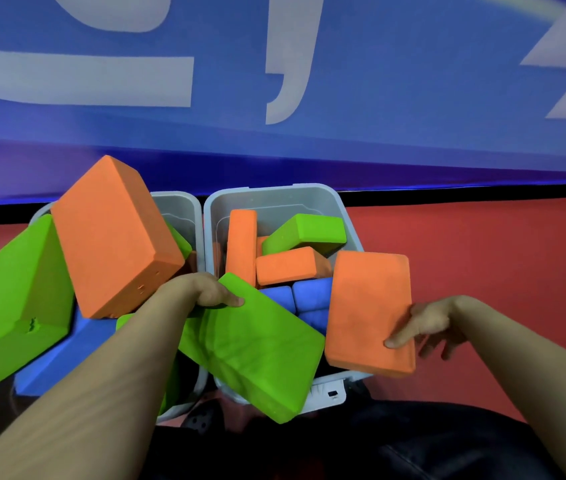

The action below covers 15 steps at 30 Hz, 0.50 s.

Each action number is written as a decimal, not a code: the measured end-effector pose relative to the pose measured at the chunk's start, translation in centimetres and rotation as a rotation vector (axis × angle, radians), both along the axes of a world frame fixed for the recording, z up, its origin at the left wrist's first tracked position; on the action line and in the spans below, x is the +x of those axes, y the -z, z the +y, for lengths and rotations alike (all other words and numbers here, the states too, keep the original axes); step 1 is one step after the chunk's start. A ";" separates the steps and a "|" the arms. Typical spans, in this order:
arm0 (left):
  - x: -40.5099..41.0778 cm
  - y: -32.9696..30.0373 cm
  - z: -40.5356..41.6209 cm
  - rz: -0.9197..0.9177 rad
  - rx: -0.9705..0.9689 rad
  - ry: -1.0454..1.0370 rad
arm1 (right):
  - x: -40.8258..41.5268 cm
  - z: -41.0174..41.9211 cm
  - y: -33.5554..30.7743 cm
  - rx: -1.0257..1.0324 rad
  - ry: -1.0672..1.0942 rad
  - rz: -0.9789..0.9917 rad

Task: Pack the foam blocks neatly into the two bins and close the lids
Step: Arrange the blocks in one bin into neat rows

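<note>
Two grey bins stand side by side, the left bin (184,206) and the right bin (274,195), both open and overfilled with foam blocks. My left hand (210,292) grips the far edge of a big green block (261,351) lying tilted over the right bin's near side. My right hand (427,327) pinches the right edge of an orange block (368,310) held over the right bin's right rim. Inside the right bin lie orange blocks (240,244), a green one (306,230) and blue ones (309,299). A large orange block (112,233) and a green block (15,299) stick out of the left bin.
A blue block (67,358) lies low at the left bin's near side. The right bin's latch (330,393) faces me. Red floor (482,244) stretches to the right; a blue banner wall (274,81) rises just behind the bins. My dark trousers fill the bottom.
</note>
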<state>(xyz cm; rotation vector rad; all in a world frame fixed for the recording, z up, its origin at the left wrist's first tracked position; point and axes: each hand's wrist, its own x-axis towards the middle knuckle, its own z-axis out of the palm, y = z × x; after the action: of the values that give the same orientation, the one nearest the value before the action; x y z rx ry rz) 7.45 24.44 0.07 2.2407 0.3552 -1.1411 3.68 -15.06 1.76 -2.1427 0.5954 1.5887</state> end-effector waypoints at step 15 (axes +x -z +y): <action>3.0 0.9 -2.2 -0.407 0.027 -0.210 | 10.9 10.3 2.3 -0.283 -0.250 -1.167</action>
<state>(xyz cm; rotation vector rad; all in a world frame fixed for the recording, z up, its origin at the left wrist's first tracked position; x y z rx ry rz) 10.46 22.20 -0.87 2.3249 0.4245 -0.5578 14.58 -4.79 -0.56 -2.9073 0.1431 0.1194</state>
